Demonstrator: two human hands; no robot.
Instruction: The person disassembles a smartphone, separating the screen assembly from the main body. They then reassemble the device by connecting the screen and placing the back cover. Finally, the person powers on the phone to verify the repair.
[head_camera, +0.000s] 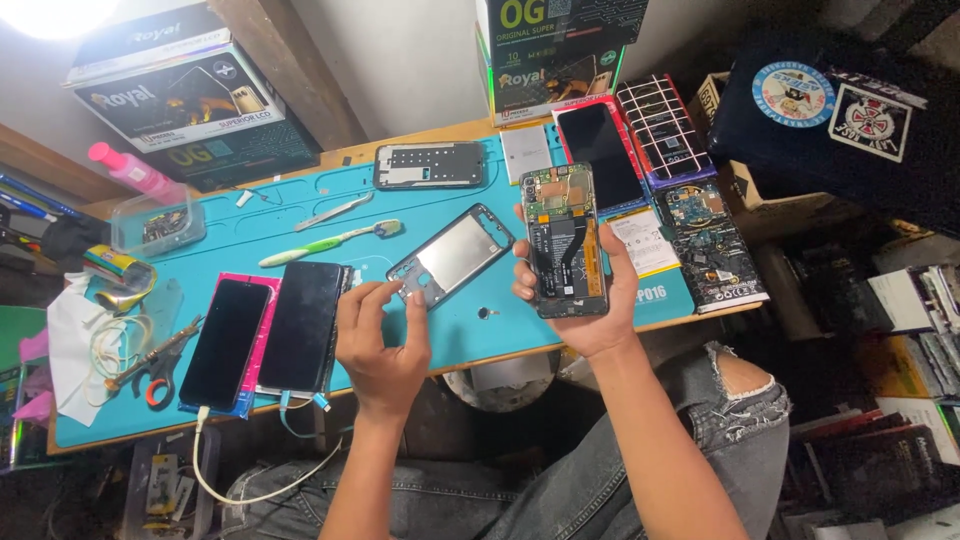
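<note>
Surface: teal mat (300, 215) on wooden bench, boxes behind, cluttered shelves right | right hand (590, 300) grips opened phone (565, 240) above mat edge | left hand (385, 340) fingers loosely spread, touching metal frame (452, 255) | tiny screws unclear.

Head-worn view, steeply down, close

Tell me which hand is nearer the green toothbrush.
Left. The left hand sits just below and to the right of the green toothbrush; the right hand is farther right, holding the opened phone.
</note>
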